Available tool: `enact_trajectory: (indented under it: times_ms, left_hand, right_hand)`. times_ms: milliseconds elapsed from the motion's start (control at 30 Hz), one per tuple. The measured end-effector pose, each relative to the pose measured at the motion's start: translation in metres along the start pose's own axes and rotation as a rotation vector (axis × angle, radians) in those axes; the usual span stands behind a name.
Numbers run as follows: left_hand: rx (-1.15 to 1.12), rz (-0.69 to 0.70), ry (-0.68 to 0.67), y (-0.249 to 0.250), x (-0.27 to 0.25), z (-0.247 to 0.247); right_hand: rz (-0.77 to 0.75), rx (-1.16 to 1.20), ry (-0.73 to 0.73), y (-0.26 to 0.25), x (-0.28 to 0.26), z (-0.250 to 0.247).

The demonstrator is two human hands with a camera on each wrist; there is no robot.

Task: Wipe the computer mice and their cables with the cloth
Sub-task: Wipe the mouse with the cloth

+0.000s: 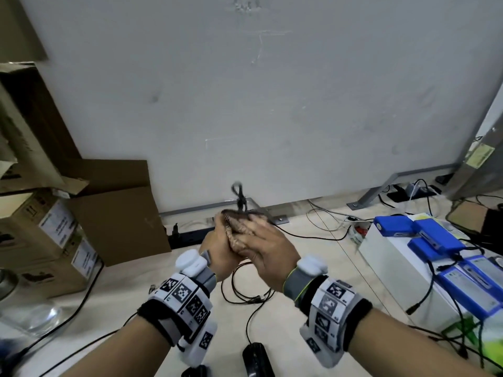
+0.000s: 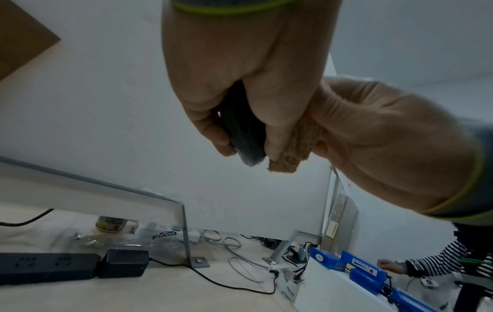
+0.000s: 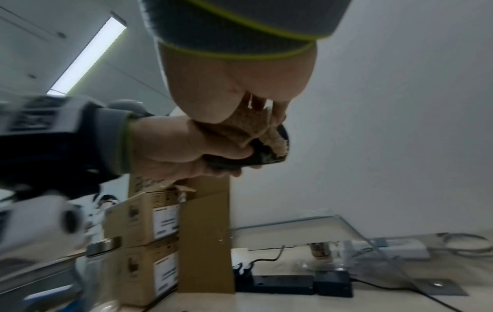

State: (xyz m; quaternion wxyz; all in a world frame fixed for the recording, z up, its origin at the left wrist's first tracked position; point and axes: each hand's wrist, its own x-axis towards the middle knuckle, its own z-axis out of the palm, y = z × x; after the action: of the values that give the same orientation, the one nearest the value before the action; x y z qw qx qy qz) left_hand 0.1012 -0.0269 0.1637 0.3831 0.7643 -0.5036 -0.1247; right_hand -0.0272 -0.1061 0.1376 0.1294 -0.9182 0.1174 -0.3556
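Both hands are raised together above the desk. My left hand (image 1: pixel 219 235) grips a dark computer mouse (image 2: pixel 244 130) between thumb and fingers. Its bundled cable (image 1: pixel 239 194) sticks up in a loop above the hands. My right hand (image 1: pixel 261 238) holds a brown cloth (image 1: pixel 233 235) and presses it against the mouse; the cloth (image 3: pixel 240 126) lies folded over the mouse (image 3: pixel 266 157) in the right wrist view. A second black mouse (image 1: pixel 254 357) lies on the desk near the front edge, its cable (image 1: pixel 245 289) coiled below the hands. Part of a third one (image 1: pixel 194 372) shows at the bottom edge.
Cardboard boxes (image 1: pixel 54 227) are stacked at the left. A white box (image 1: pixel 394 268) carrying blue battery packs (image 1: pixel 435 235) and wires stands at the right. A black power strip (image 1: pixel 190 235) lies along the grey partition. A clear glass vessel (image 1: pixel 27 308) sits at the lower left.
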Motion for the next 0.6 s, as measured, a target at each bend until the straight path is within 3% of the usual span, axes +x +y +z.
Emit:
enact_trajectory:
  times_ms: [133, 167, 300, 367, 400, 500, 533, 600]
  left_hand:
    - [-0.022, 0.076, -0.023, 0.000, -0.006, 0.002]
    - [-0.025, 0.085, -0.022, -0.001, -0.006, 0.002]
    - [-0.118, 0.111, -0.013, -0.008, 0.000, -0.001]
    - [-0.155, 0.120, -0.002, -0.010, -0.003, 0.000]
    - [-0.163, 0.110, -0.003, -0.009, -0.005, 0.001]
    - [-0.285, 0.053, -0.012, -0.005, -0.006, 0.001]
    - [-0.395, 0.008, -0.009, -0.004, -0.004, 0.001]
    - [-0.707, -0.162, -0.012, -0.001, 0.001, 0.000]
  right_hand:
    - [0.380, 0.095, 0.025, 0.015, 0.011, -0.016]
    - [0.387, 0.104, 0.021, 0.011, 0.011, -0.015]
    - [0.009, 0.037, 0.010, -0.015, 0.005, -0.001]
    - [0.038, 0.112, 0.009, -0.005, 0.011, -0.009]
    - [0.171, 0.183, 0.030, 0.002, 0.014, -0.015]
    - [0.792, 0.446, 0.248, 0.030, 0.019, -0.017]
    - [0.926, 0.574, 0.346, 0.036, 0.020, -0.016]
    - [1.056, 0.864, 0.473, 0.035, 0.023, -0.017]
